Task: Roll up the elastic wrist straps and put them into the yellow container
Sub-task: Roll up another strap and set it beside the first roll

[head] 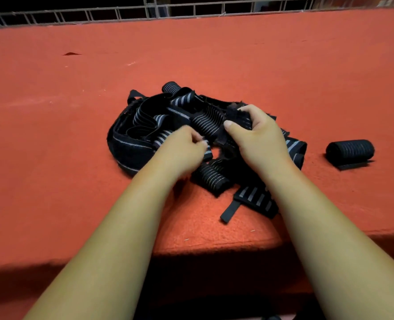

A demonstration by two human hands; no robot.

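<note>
Wrist straps [145,125] lie heaped left of the finished roll [350,150]. There my left hand [182,146] pinches a striped end and my right hand [258,135] clamps a fold. I judge I'm freeing one strap. Next I pull it clear, then roll.

Left hand [182,146] motion-blurred, strap pile [133,125] partly covered, wire railing [122,13] cropped above

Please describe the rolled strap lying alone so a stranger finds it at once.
On the red table, a tangled pile of black striped straps lies in the middle. To its right lies one rolled strap, a tight cylinder with a loose tail. Unlike the pile's rolls, it lies alone.
</note>
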